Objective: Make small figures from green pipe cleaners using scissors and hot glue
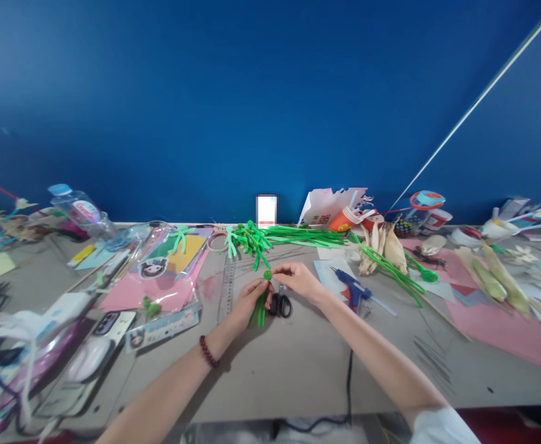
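Note:
Near the middle of the table, my left hand (250,301) is closed round a bunch of green pipe cleaners (261,310), whose ends hang below the fingers. A small green coiled head (267,275) tops the bunch. My right hand (298,280) is beside that head, its fingers pinched together at the coil's right edge. Black-handled scissors (281,305) lie just right of the bunch, partly behind the hands. Farther back is a pile of bent green pieces (250,239), with long straight green pipe cleaners (302,235) stretching to its right.
A blue glue gun (355,290) lies right of my hands, its cord running down the table. Left are a ruler (226,290), pink sheets (159,290), a phone (113,327) and a bottle (78,206). Dried husks (394,250) and a red cup (343,220) stand back right.

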Demonstrator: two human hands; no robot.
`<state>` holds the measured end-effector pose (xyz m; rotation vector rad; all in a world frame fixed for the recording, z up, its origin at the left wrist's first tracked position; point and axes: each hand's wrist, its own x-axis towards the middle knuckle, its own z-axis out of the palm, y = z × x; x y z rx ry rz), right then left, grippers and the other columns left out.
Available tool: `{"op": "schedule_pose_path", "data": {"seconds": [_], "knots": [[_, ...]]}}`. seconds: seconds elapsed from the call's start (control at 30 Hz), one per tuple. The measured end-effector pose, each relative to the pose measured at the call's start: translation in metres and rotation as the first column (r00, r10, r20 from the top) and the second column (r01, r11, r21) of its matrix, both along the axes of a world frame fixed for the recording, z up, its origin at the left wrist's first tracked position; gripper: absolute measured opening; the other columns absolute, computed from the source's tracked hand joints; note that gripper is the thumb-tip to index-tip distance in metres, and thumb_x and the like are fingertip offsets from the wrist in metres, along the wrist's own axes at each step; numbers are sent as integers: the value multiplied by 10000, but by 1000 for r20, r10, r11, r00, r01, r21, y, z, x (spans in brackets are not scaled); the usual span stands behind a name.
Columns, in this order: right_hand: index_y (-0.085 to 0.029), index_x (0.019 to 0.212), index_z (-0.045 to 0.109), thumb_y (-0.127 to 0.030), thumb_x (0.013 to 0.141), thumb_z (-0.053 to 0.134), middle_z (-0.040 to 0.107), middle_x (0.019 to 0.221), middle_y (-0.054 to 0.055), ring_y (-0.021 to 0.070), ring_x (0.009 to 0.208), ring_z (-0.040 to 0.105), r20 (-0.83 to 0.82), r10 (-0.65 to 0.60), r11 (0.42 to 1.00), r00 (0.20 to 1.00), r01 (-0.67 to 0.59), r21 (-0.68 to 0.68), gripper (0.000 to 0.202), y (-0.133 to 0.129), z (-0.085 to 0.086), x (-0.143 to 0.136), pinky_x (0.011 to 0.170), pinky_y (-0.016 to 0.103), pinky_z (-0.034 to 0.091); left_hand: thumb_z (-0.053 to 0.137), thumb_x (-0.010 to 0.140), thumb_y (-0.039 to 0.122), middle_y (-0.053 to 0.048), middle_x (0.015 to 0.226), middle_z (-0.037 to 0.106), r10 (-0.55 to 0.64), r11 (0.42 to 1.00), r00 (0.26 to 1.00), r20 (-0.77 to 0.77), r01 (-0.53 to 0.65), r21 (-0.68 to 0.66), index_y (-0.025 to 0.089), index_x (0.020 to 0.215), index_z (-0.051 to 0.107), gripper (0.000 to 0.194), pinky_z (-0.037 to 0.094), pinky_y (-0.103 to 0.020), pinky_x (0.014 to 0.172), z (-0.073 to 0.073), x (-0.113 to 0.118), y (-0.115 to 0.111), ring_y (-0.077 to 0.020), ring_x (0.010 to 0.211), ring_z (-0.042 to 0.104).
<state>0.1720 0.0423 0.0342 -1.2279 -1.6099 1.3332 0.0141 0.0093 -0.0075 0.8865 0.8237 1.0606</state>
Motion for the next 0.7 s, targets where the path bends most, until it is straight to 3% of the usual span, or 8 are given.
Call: {"op": "schedule_pose_path", "data": {"seconds": [0.27, 0.43, 0.7], "knots": [[-150, 768, 643, -409, 647, 701, 495, 544, -48, 59, 456, 369, -102, -4, 994, 995, -7, -110, 292, 6, -5, 1, 423, 197, 286, 624, 774, 442, 27, 430, 459, -88, 996, 984, 154, 91, -17, 133, 693, 604, 319, 380, -224, 499, -10, -3, 3, -99, 430, 449], [-137, 805, 646, -447, 602, 740, 465, 516, -64, 45, 440, 341, -231, 24, 962, 973, -85, -259, 382, 5, -8, -2, 410, 192, 222, 645, 758, 442, 39, 443, 431, -159, 986, 952, 262, 167, -11, 135, 684, 583, 322, 376, -233, 516, -5, -4, 0, -88, 431, 408], [-148, 696, 603, -413, 541, 777, 449, 509, -75, 35, 435, 315, -366, -21, 937, 930, -109, -331, 353, -1, -4, -6, 409, 193, 183, 697, 712, 441, 63, 419, 373, -206, 973, 926, 317, 230, -37, 140, 686, 576, 325, 369, -227, 505, 3, -4, -3, -73, 415, 344]]}}
